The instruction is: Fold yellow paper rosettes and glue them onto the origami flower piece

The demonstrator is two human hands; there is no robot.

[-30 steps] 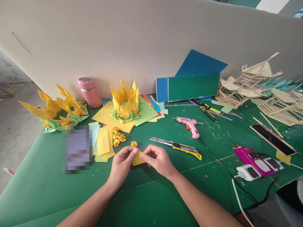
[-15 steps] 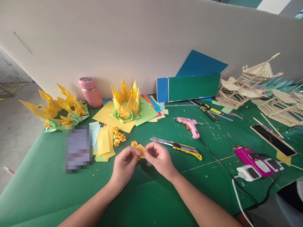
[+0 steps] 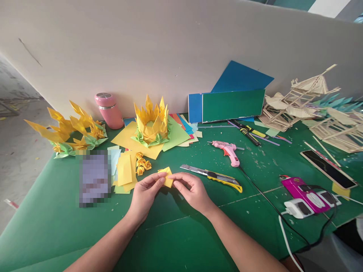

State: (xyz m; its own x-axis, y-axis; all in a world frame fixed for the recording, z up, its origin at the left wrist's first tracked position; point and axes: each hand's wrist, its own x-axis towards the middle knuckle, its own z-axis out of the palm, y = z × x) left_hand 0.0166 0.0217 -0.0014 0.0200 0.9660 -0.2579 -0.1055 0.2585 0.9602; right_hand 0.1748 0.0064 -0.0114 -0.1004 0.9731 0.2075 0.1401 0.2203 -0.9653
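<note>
Folded yellow paper (image 3: 169,181) sits between the two hands, over the green table (image 3: 181,241). Left hand (image 3: 144,194) pinches its left side, thumb against fingers. Right hand (image 3: 195,192) at its right edge, thumb and fingers narrowly spaced; grip cannot be told. Nearby: yellow paper roses (image 3: 146,165) left, utility knife (image 3: 225,181) right; pink glue gun (image 3: 231,154) farther back.

A green table (image 3: 172,241) bears a glue gun (image 3: 231,154), a cutter (image 3: 224,180) and paper roses (image 3: 146,165).

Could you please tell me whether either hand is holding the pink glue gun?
No, the glue gun lies on the green table, while the left hand and right hand touch a folded yellow paper.
</note>
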